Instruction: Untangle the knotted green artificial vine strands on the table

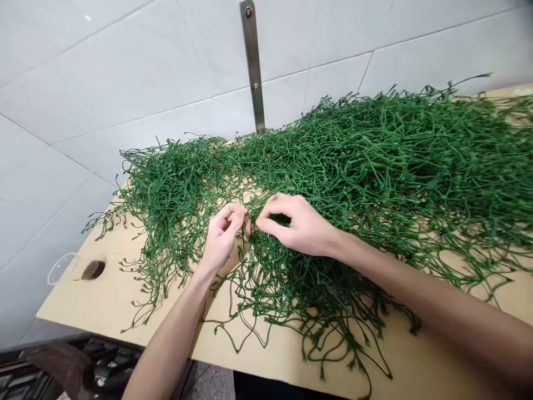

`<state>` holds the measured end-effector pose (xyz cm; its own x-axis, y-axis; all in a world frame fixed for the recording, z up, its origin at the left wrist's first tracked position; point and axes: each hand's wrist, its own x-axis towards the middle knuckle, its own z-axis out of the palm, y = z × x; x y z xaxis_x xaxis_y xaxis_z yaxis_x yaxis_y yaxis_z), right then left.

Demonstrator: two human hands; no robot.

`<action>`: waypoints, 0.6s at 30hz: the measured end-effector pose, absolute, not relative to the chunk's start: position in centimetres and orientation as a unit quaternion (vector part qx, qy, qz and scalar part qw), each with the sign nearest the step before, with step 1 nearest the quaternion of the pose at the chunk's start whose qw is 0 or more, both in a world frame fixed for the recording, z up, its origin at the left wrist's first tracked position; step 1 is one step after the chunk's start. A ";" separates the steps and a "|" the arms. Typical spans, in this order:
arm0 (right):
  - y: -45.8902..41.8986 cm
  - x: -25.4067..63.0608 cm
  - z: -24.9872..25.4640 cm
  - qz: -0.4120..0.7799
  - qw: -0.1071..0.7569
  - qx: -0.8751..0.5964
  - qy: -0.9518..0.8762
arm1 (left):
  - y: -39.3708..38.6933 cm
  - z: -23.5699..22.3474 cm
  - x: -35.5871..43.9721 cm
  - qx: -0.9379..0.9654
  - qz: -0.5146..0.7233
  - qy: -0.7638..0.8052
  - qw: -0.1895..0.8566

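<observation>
Bare forearms [420,297], curled hands [220,236] [303,225], their hold impossible to tell, green stems [375,155] beneath, between and beyond them

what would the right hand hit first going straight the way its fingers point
Probably the left hand, just ahead of the right hand, though the green stems around them might come first; depth is unclear.
</observation>
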<state>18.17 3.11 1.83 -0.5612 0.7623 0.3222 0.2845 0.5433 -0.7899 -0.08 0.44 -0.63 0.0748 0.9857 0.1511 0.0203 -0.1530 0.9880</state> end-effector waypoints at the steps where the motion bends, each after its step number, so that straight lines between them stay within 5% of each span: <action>1: 3.0 18.1 1.8 0.350 0.328 -0.323 -0.816 | 0.5 -0.6 0.0 0.567 0.518 0.446 0.460; 8: 2.6 17.6 1.9 0.359 0.308 -0.322 -0.820 | 0.2 -0.5 0.9 0.566 0.541 0.450 0.429; 18: 3.1 17.9 1.4 0.403 0.327 -0.311 -0.796 | 0.3 -0.3 0.5 0.488 0.527 0.458 0.524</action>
